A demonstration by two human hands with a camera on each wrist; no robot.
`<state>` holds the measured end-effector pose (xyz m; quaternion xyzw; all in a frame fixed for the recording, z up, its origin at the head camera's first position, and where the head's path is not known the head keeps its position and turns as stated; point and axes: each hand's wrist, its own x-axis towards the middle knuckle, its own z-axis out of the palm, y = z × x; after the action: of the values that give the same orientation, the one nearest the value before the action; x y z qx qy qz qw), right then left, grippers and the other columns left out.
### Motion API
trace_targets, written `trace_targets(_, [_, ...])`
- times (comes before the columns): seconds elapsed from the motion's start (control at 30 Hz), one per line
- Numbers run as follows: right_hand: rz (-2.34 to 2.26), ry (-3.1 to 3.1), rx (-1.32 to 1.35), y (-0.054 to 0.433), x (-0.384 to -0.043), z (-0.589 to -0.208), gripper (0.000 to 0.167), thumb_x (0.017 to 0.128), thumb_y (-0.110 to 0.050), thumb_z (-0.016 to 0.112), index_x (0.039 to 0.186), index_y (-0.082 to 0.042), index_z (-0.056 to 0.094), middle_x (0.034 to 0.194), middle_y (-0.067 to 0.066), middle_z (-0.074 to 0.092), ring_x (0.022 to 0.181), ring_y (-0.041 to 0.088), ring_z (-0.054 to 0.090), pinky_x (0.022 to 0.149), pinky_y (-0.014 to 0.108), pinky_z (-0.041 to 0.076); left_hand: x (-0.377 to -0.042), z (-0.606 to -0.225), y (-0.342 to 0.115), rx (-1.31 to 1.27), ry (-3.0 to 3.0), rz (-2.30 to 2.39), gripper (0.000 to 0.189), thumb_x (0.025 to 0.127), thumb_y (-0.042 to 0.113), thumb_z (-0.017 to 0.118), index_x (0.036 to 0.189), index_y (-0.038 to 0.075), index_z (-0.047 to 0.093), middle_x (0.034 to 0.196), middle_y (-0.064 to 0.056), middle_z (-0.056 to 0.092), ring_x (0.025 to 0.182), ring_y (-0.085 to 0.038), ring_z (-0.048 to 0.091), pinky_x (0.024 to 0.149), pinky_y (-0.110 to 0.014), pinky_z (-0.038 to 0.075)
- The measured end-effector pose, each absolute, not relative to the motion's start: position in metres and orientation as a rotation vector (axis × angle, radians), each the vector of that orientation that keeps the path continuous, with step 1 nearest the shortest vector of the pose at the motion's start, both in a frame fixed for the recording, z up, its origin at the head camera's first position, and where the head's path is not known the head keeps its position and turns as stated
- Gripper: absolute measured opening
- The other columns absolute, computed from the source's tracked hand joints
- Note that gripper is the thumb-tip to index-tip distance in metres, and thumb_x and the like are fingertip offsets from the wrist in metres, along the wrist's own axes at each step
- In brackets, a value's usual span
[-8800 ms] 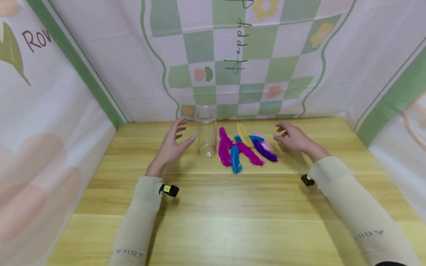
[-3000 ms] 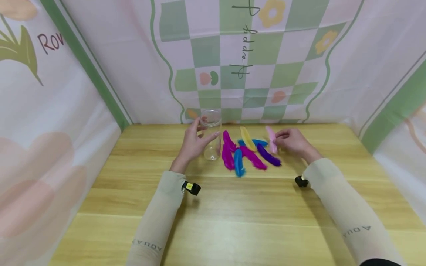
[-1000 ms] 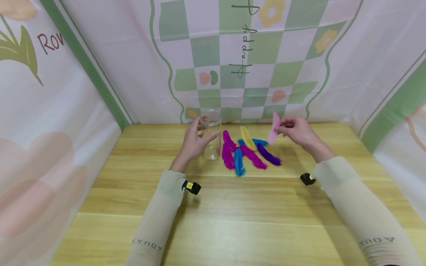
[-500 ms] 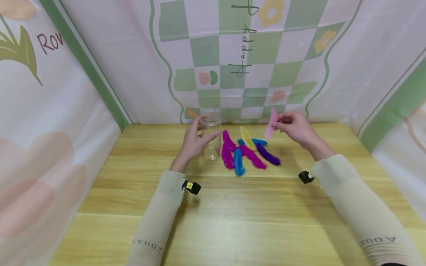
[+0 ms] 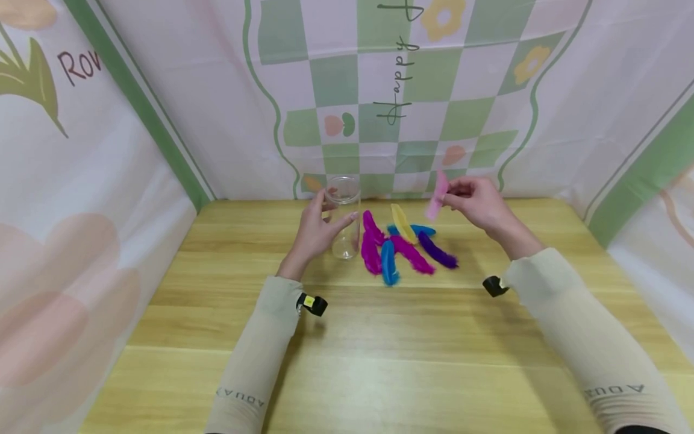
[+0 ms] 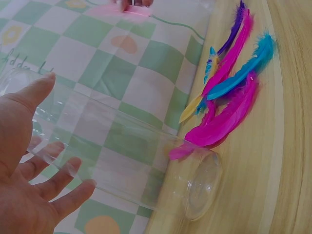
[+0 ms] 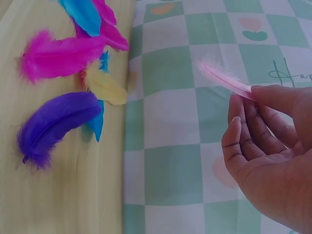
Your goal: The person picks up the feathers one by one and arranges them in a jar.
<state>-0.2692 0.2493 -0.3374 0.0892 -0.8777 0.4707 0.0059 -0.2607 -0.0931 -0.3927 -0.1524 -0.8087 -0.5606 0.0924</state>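
Observation:
On the left, my left hand (image 5: pixel 314 232) holds a tall clear jar (image 5: pixel 346 240) that stands upright on the table, its mouth uncovered. Thumb and fingers reach round the jar's upper part in the left wrist view, and its round base (image 6: pixel 204 184) rests on the wood. My right hand (image 5: pixel 481 206) pinches a pale pink feather (image 7: pixel 226 81) between thumb and fingertips, up off the table. Between the hands lie magenta feathers (image 5: pixel 413 257), blue feathers (image 5: pixel 388 263), a yellow feather (image 5: pixel 402 224) and, nearest the right hand, a dark purple feather (image 5: pixel 438 251).
The wooden table (image 5: pixel 379 361) stretches toward me in front of the feathers. A checkered green and white cloth (image 5: pixel 374 78) hangs close behind the jar, with printed cloth walls on both sides.
My left hand moved to the jar and took hold of it. The right hand picked the pink feather off the pile, lifted it, and lately drifted a little up and left with it.

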Motion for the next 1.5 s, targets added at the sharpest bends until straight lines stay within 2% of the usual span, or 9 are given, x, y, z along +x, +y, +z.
trace_targets(0.43, [1.508,-2.725,0.285,0.240,-0.267,-0.330,0.035,0.100,-0.027,0.069,0.118,0.002,0.067,0.098,-0.001,0.072,0.085,0.010,0.064,0.074,0.022,0.055,-0.260,-0.392,-0.093,-0.450,-2.409,-1.673,0.075,0.089,0.040,0.081,0.148,0.012,0.045,0.143,-0.009,0.053,0.128,-0.038,0.055,0.104,-0.059,0.050])
trace_targets(0.6, [1.489,-2.712,0.310,0.236,-0.267,-0.326,0.031,0.100,-0.025,0.069,0.117,0.002,0.069,0.100,0.004,0.072,0.084,0.010,0.065,0.073,0.022,0.055,-0.261,-0.391,-0.093,-0.453,-2.410,-1.679,0.076,0.089,0.040,0.081,0.148,0.012,0.044,0.143,-0.009,0.054,0.128,-0.040,0.055,0.104,-0.059,0.049])
trace_targets(0.83, [1.470,-2.725,0.349,0.229,-0.268,-0.320,0.036,0.100,-0.028,0.069,0.120,0.001,0.068,0.107,0.010,0.072,0.087,0.009,0.065,0.074,0.019,0.054,-0.261,-0.391,-0.093,-0.453,-2.406,-1.678,0.077,0.089,0.040,0.081,0.149,0.009,0.043,0.143,-0.010,0.053,0.128,-0.040,0.054,0.104,-0.059,0.049])
trace_targets(1.07, [1.463,-2.718,0.376,0.222,-0.268,-0.313,0.035,0.099,-0.029,0.070,0.119,0.000,0.070,0.108,0.011,0.072,0.092,0.015,0.065,0.075,0.020,0.053,-0.260,-0.391,-0.093,-0.453,-2.416,-1.666,0.077,0.088,0.043,0.081,0.148,0.012,0.044,0.143,-0.008,0.053,0.127,-0.038,0.055,0.103,-0.058,0.050])
trace_targets(1.3, [1.510,-2.668,0.410,0.215,-0.268,-0.308,0.030,0.098,-0.026,0.071,0.115,0.000,0.071,0.102,0.007,0.073,0.088,0.015,0.066,0.073,0.022,0.054,-0.259,-0.390,-0.093,-0.448,-2.430,-1.645,0.075,0.089,0.043,0.081,0.148,0.013,0.045,0.142,-0.007,0.054,0.124,-0.029,0.057,0.102,-0.055,0.052])
trace_targets(1.5, [1.538,-2.648,0.415,0.210,-0.267,-0.305,0.029,0.098,-0.024,0.071,0.113,0.001,0.071,0.097,0.003,0.072,0.086,0.015,0.066,0.070,0.022,0.054,-0.260,-0.390,-0.094,-0.459,-2.427,-1.653,0.075,0.090,0.041,0.080,0.148,0.010,0.044,0.145,-0.012,0.053,0.127,-0.038,0.056,0.102,-0.055,0.052])
